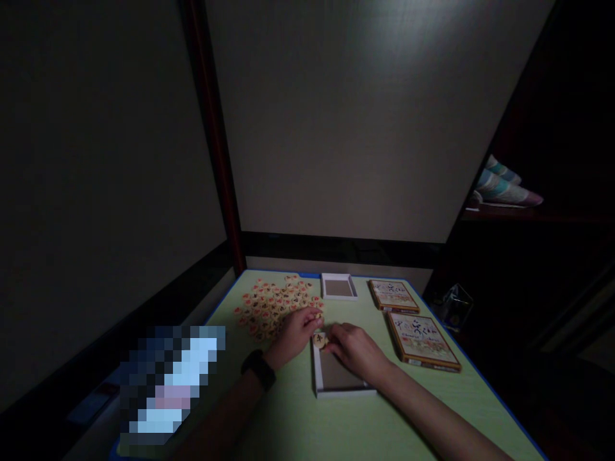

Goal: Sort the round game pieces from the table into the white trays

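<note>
The loose discs point(276, 304) lay to the left of and beyond the left hand point(296, 328), the nearer of the two; being round, they presented no long axis. The left thumb and fingertips were closed in a pinch on a small piece point(319, 315), just beyond the far left corner of the open tray point(316, 374). The right hand point(358, 349) hung over the tray, bent fingers beside a corner disc point(319, 340) marked with a dark character; whether they gripped anything could not be told. On the nearer box point(423, 339), large brushed characters stood above smaller lettering that, in dim light, appeared to read "Chinese".
</note>
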